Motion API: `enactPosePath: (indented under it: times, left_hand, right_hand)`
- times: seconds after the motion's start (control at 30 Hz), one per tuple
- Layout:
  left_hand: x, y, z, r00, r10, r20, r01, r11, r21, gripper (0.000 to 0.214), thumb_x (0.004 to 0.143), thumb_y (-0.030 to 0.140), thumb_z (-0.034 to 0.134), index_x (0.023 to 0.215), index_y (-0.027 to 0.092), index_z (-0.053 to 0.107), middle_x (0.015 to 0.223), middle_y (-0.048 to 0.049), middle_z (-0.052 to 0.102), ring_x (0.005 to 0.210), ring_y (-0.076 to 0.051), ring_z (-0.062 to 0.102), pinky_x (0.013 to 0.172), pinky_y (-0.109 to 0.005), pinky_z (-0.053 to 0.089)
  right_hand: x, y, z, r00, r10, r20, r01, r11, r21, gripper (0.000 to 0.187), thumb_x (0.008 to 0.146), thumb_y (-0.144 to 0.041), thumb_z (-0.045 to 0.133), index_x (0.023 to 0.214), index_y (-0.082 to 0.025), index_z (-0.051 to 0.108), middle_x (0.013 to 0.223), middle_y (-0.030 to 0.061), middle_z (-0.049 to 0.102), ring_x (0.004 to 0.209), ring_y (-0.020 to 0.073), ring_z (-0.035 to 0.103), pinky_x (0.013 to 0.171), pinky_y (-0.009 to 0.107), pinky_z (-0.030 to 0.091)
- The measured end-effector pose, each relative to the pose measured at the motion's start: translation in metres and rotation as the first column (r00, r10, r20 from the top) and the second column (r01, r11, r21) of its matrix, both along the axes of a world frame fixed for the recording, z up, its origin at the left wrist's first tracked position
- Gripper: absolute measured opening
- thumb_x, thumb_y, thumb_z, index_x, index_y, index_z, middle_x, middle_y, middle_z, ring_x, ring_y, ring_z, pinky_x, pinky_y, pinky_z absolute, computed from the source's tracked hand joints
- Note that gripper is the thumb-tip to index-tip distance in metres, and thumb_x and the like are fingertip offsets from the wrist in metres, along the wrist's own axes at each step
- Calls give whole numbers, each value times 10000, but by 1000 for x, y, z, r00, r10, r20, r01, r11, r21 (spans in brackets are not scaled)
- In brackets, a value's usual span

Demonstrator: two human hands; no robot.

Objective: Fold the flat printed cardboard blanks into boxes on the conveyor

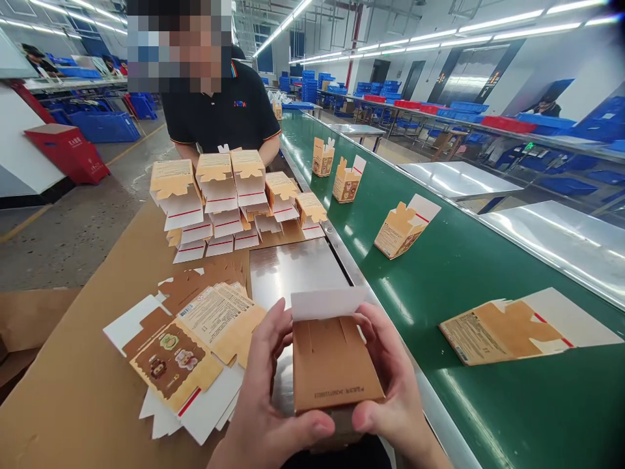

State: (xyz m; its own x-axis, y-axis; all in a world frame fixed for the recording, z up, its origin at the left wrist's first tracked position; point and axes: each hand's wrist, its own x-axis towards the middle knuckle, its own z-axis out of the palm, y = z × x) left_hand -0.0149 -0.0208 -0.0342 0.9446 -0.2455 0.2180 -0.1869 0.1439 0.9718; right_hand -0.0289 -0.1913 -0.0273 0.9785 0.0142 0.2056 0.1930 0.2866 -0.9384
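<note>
The held box has its underside hidden; stacked boxes hide both hands of the co-worker; the left carton is cut off by the edge.

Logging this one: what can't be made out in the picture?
In the head view:
Far side of the held box: turned from the camera.
Co-worker's hands: hidden behind the stack.
Lower pieces of the flat pile: covered by the top ones.
Small print on the belt boxes: too small to read.
Brown carton: cut off by the left edge.
</note>
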Motion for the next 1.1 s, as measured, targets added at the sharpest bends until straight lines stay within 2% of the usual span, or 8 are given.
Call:
enactPosePath:
  times: [0.1, 0.23, 0.33, 0.5, 0.7, 0.87, 0.97, 1.1]
  left_hand:
    - [3, 0, 1, 999, 7, 42, -9, 999, 33, 737, 693, 603, 743, 1345, 420, 452, 1318, 17, 590, 1140, -219, 598, 914, -289, 527]
    - [7, 2, 1, 976, 78, 203, -103, 988, 115, 615, 706, 632, 709, 1250, 408, 531, 1363, 59, 575, 1222, -156, 564, 984, -199, 469]
    - [10, 1, 0, 957, 69, 282, -109, 985, 130, 499, 742, 612, 683, 1179, 393, 579, 1324, 62, 608, 1222, -129, 569, 992, -185, 458]
    - [12, 0, 1, 937, 64, 342, -112, 986, 124, 427, 781, 565, 668, 1151, 360, 606, 1287, 3, 628, 1207, -175, 586, 990, -262, 488]
    - [11, 4, 10, 902, -101, 419, -7, 969, 247, 366, 878, 476, 596, 1226, 369, 553, 1403, 12, 509, 1313, -162, 476, 1098, -268, 403]
    - [9, 1, 12, 858, -77, 508, -56, 968, 243, 323, 916, 331, 583, 1236, 301, 549, 1364, -23, 519, 1305, -155, 471, 1101, -258, 396]
    - [8, -4, 12, 910, -15, 414, -81, 974, 214, 266, 925, 317, 575, 1189, 340, 561, 1310, 22, 552, 1253, -107, 505, 1023, -182, 425]
    - [14, -10, 18, 998, 67, 18, -69, 972, 226, 169, 906, 465, 569, 1046, 374, 596, 1207, 66, 601, 1144, -99, 558, 927, -178, 444]
  right_hand:
    - [2, 0, 0, 992, -87, 96, 92, 995, -49, 705, 620, -609, 827, 1234, -363, 580, 1254, 27, 522, 1051, 217, 602, 905, 289, 506]
    - [6, 1, 0, 969, -164, 185, 181, 981, -76, 632, 591, -635, 817, 1136, -368, 639, 1175, 9, 576, 1132, 201, 590, 983, 252, 473]
    - [8, 1, -2, 958, -188, 217, 213, 972, -99, 544, 592, -632, 814, 1041, -352, 686, 1156, 22, 606, 1142, 232, 604, 972, 297, 496]
    - [8, 0, -3, 942, -224, 249, 253, 963, -91, 430, 615, -614, 803, 947, -348, 741, 1086, 33, 628, 1128, 270, 625, 958, 378, 532]
    - [6, 0, -1, 946, -211, 245, 231, 971, -54, 357, 672, -557, 798, 970, -369, 742, 1071, 3, 617, 1140, 227, 617, 989, 328, 516]
    - [9, -1, -7, 964, -151, 221, 154, 988, 4, 336, 711, -559, 774, 982, -366, 728, 1095, -8, 599, 1179, 212, 605, 983, 278, 506]
    - [11, -6, -7, 975, -46, 218, 62, 996, -70, 436, 709, -589, 774, 1078, -372, 689, 1225, 4, 582, 1268, 222, 540, 1031, 271, 459]
    - [19, -13, -4, 999, 16, 29, -12, 989, -144, 299, 782, -434, 781, 1055, -363, 680, 1241, 8, 591, 1137, 181, 604, 875, 226, 516]
